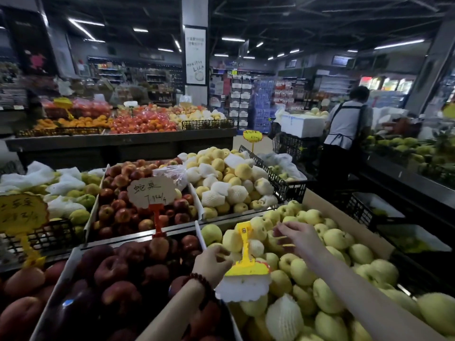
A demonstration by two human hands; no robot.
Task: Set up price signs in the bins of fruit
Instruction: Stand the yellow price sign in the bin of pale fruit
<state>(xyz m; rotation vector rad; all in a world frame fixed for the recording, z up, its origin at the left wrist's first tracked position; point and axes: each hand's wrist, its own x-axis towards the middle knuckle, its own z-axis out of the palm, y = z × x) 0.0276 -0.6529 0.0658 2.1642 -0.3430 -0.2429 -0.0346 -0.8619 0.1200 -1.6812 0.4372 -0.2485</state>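
My left hand point(213, 263) pinches the yellow sign holder point(246, 252), blank card point(242, 289) hanging down over the green apples point(337, 238). Right hand point(299, 236) is open, fingers spread on apples just beside the clip. Red apples point(115, 269) sit left; a written sign point(150, 192) stands behind them.

My one camera sits on my head, a wide lens looking forward and down. My forearms enter from the bottom edge, close below it, over the fruit bins point(349, 217) in the lower half; the shop aisles fill the far upper frame.
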